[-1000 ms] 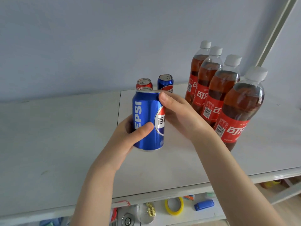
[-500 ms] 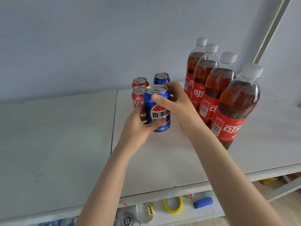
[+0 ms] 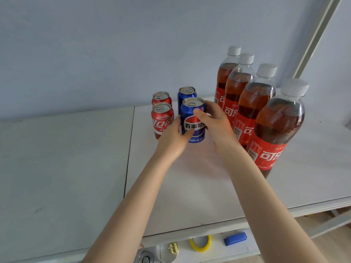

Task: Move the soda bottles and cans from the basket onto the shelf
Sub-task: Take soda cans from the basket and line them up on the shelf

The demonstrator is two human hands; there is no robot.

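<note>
Below the shelf (image 3: 57,168) edge, a yellow tape ring (image 3: 200,243) and blue object (image 3: 235,238) lie on a lower level. On the shelf, the left hand (image 3: 171,141) and right hand (image 3: 214,126) both wrap the blue Pepsi can (image 3: 192,122), upright — seemingly being squared up beside the front red can (image 3: 162,118), completing a two-by-two block. Behind stand a second blue can (image 3: 187,93) and red can (image 3: 161,97); four cola bottles (image 3: 247,103) line the right. No basket is visible.
</note>
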